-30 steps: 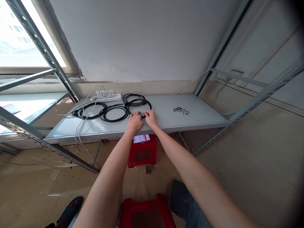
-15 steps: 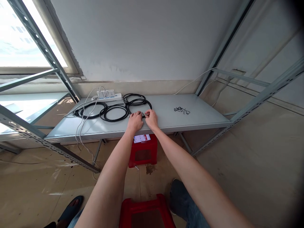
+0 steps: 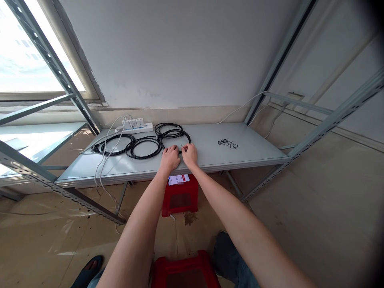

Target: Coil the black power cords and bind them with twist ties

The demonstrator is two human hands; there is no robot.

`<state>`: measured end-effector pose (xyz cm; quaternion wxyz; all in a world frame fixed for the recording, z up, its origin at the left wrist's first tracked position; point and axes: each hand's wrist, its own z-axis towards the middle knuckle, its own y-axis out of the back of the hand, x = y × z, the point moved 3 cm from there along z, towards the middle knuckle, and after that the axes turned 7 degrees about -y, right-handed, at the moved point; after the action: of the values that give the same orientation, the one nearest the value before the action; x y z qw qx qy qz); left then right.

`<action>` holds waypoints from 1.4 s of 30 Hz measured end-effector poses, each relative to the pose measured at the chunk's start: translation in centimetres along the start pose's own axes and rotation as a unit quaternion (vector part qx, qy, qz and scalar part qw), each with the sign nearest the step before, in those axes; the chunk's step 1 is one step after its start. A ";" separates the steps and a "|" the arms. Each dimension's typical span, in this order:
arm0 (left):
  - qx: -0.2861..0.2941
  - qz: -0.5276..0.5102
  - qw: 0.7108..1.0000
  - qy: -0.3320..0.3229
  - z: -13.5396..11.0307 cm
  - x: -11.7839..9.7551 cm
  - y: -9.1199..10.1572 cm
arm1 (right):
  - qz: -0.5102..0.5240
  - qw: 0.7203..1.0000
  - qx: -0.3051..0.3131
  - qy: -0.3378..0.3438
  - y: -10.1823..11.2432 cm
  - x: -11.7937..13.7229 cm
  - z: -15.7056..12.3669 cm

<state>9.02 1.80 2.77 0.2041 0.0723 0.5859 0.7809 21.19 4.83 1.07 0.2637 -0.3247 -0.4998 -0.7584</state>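
Observation:
My left hand [image 3: 169,158] and my right hand [image 3: 190,153] sit side by side on the grey metal shelf [image 3: 210,158], fingers closed. Between their fingertips they pinch the near edge of a coiled black cable [image 3: 175,136], where a small black tie seems to sit. A second black coil [image 3: 144,146] lies just left of it, and a third [image 3: 115,144] further left. A smaller black coil [image 3: 167,127] rests behind the held one.
A white power strip [image 3: 134,125] with white leads stands at the shelf's back left. A small heap of black ties [image 3: 228,143] lies to the right. Below are two red stools [image 3: 180,196] [image 3: 184,272]; slanted metal shelf posts stand at both sides.
Both hands stay pinched on the same cable coil; only the fingers shift a little. The view has tilted slightly down.

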 end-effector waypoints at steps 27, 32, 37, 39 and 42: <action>0.006 -0.011 1.000 0.002 -0.1 0.0 0.1 | 0.000 0.999 0.031 0.022 -0.5 -0.3 0.6; -0.006 -0.013 1.000 -0.003 -0.1 0.0 0.0 | 0.048 0.997 0.039 0.042 -0.4 -0.5 0.3; -0.001 -0.009 1.000 -0.001 0.0 0.0 0.0 | 0.078 0.997 0.025 0.010 -0.2 -0.6 0.2; -0.002 -0.008 1.000 0.000 0.0 0.0 0.0 | 0.093 0.996 0.016 -0.002 -0.2 -0.5 0.3; 0.002 -0.004 1.000 0.002 0.0 0.0 0.0 | 0.104 0.994 0.005 -0.015 -0.3 -0.5 0.4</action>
<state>9.05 1.79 2.74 0.2057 0.0687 0.5881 0.7792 21.43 5.33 0.62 0.3348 -0.3850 -0.4711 -0.7195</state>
